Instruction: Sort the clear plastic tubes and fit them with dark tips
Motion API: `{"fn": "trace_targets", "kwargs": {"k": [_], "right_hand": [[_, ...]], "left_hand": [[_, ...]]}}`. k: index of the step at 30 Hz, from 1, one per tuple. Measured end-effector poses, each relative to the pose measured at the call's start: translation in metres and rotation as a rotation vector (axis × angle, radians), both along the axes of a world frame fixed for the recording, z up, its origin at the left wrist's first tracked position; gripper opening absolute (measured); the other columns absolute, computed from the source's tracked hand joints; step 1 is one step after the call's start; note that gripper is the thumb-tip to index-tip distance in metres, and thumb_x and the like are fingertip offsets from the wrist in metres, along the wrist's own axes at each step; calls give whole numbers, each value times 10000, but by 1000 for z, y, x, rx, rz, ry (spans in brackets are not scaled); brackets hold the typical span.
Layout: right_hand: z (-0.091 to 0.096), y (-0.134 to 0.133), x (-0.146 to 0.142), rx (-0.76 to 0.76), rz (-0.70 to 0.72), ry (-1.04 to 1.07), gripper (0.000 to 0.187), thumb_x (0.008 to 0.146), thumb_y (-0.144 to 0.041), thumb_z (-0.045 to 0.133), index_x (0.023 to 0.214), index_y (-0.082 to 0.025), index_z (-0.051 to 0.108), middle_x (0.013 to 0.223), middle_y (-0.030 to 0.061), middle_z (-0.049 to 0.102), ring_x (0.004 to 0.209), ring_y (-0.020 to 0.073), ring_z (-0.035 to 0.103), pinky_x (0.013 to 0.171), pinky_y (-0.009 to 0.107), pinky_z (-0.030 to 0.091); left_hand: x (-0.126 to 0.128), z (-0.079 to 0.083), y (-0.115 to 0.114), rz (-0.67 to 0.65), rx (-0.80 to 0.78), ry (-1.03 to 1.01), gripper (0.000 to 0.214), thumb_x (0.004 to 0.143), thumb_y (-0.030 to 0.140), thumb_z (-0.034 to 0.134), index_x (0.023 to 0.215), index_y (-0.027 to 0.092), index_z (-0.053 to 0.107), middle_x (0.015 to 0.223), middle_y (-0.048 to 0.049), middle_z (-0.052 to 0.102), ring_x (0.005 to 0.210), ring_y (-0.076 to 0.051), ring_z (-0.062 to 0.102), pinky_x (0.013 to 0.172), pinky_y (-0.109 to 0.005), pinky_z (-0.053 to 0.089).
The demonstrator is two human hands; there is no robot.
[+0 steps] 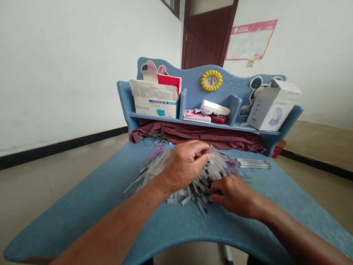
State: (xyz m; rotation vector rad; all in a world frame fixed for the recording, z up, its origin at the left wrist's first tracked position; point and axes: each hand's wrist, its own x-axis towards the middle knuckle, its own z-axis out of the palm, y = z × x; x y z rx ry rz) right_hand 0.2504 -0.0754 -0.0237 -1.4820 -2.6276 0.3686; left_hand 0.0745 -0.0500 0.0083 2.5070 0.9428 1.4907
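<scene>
A heap of thin grey and white plastic sticks [154, 170] lies in the middle of a blue desk [82, 206]. My left hand [183, 163] rests on top of the heap, fingers curled and pinched around some of the sticks. My right hand [233, 195] sits at the heap's right near edge, fingers bent down onto the sticks. A small separate bundle of sticks [253, 163] lies flat to the right of the heap.
A red checked cloth [198, 134] lies along the desk's back under a blue shelf [193, 123]. The shelf holds a mask box [156, 105], booklets, a red tin [219, 119], a white carton [271, 106] and a yellow clock [211, 80]. Behind it stands a brown door [206, 36].
</scene>
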Motion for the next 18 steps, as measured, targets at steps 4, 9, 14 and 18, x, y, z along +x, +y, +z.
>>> {"fn": "trace_targets", "kwargs": {"k": [4,9,14,18], "right_hand": [[-4,-3,-8,46,-26,-175,202,769,-310,545,725,-193,704,703,75,700,666,213,631,538,259,344],[-6,-5,-13,59,14,-221,200,746,-229,516,726,-165,704,725,110,710,673,236,646,550,277,369],[-4,1,4,-65,-11,156,124,695,-160,536,626,-157,639,550,23,622,509,129,548,462,219,329],[5,9,24,-257,-164,914,131,761,-288,594,732,-162,617,440,-48,520,365,68,427,366,173,317]], "left_hand": [[1,-2,1,-11,32,45,70,781,135,573,813,139,636,700,-4,630,643,-98,567,582,-188,420],[1,-4,0,-7,37,56,66,771,127,581,810,145,630,716,-7,637,670,-110,579,594,-194,428],[2,-5,1,-16,18,63,61,767,122,583,797,144,631,727,-16,646,682,-120,586,609,-206,441],[3,-5,0,-28,10,70,53,759,122,597,790,137,637,725,-24,651,674,-122,587,609,-211,443]]}}
